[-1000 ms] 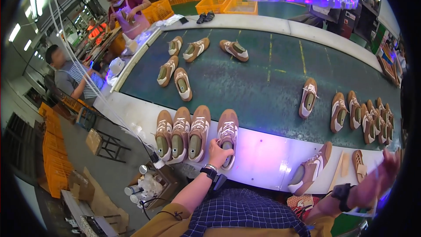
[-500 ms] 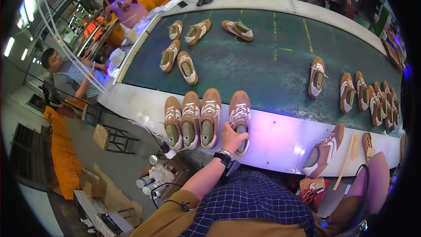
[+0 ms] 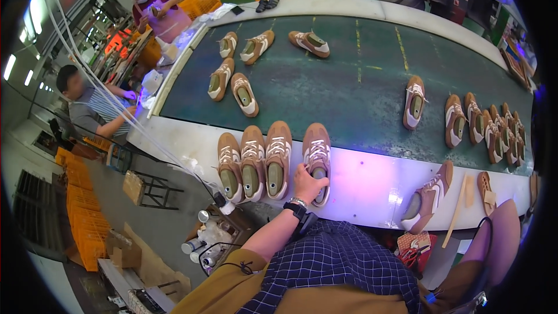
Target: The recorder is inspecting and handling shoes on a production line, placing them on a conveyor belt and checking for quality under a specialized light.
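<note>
In the head view, the left hand (image 3: 308,184) is closed round the heel end of a brown lace-up sneaker (image 3: 317,150), the thumb reaching across the ankle opening and the fingers at the left side of the collar. That sneaker stands on the pale ledge (image 3: 372,206) at the near side of the green conveyor belt (image 3: 343,110), toe to the far side, heel toward the person. An olive insert (image 3: 319,173) shows inside its opening. Just to its left, with a narrow gap, stand three matching sneakers (image 3: 253,154), toes also to the far side. The right arm (image 3: 504,235) shows at the near right, but the right hand is out of view, so I cannot tell how open it is or whether it holds anything.

The step looks like steadying or positioning this one shoe. To do it well, I would grip the firm heel rather than drag on the laces, keep the sole flat and leave the gap so the suede does not rub its neighbour. Loose fingers could let the heel swing; too hard a squeeze might crease the collar.
</note>
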Demonstrator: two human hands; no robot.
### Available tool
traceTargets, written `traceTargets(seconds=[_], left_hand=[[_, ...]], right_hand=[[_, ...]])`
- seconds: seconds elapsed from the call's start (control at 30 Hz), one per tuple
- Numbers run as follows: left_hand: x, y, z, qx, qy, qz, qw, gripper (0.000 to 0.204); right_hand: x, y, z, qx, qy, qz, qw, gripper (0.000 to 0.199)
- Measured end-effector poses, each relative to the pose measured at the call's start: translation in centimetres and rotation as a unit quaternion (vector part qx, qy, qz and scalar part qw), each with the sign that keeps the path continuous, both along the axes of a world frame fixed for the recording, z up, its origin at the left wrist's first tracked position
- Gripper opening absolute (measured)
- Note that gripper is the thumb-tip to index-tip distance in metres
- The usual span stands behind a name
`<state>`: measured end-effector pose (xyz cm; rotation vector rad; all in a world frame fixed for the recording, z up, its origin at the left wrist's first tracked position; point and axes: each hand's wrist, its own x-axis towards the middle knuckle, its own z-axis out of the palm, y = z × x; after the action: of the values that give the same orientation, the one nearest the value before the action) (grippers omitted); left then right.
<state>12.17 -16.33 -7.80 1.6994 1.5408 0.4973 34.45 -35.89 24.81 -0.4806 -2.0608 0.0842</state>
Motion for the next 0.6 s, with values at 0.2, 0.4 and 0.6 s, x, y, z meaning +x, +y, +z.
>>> traceTargets(seconds=[0.2,0.4,0.6], left_hand=[[0.0,-0.3,0.2,0.000,-0.014,0.029,0.999,0.082],[-0.2,-0.4,0.4,-0.033,-0.028,0.042,0.998,0.081],[-0.1,-0.6,0.8,-0.021,-0.012,0.042,0.999,0.085]], right_hand=[[0.8,0.4,-0.1,0.003,-0.002,0.022,1.000,0.037],[2.2,2.1,-0.3,0.009,0.003,0.067,0.998,0.041],[3.1,3.5,0.6,0.038,0.006,0.132,0.990,0.046]])
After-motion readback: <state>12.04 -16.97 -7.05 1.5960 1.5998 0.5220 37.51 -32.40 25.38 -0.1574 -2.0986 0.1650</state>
